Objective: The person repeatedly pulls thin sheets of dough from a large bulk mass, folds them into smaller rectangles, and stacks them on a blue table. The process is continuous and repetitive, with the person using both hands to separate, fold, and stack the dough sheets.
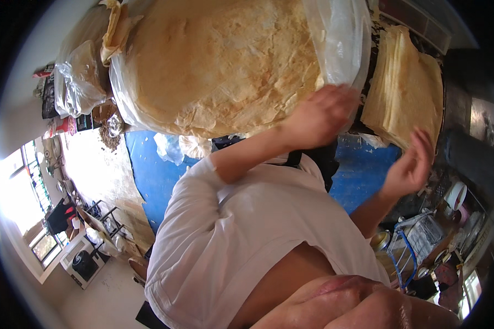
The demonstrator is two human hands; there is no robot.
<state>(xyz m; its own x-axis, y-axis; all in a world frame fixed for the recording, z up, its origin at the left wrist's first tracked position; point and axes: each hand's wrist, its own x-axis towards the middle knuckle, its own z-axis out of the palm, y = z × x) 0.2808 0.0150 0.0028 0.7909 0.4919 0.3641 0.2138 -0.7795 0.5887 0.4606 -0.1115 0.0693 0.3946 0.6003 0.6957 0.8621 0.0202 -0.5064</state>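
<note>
A large round stack of thin flatbread sheets [226, 61] lies before me, with clear plastic sheeting [339, 45] around its sides. My left hand [323, 115] is blurred over the stack's near right edge, beside the plastic. Its fingers are curled, and whether they grip anything is hidden. To the right lies a pile of folded flatbread sheets [403, 86]. At that pile's near corner my right hand [413, 164] is raised, fingers loosely bent, with nothing visible in it.
A clear plastic bag [80, 80] sits left of the big stack. Blue floor covering [148, 164] shows below the work surface. A metal-framed chair [407, 251] and clutter stand at right. Near the window [22, 185] is an air conditioner or fan unit [84, 263].
</note>
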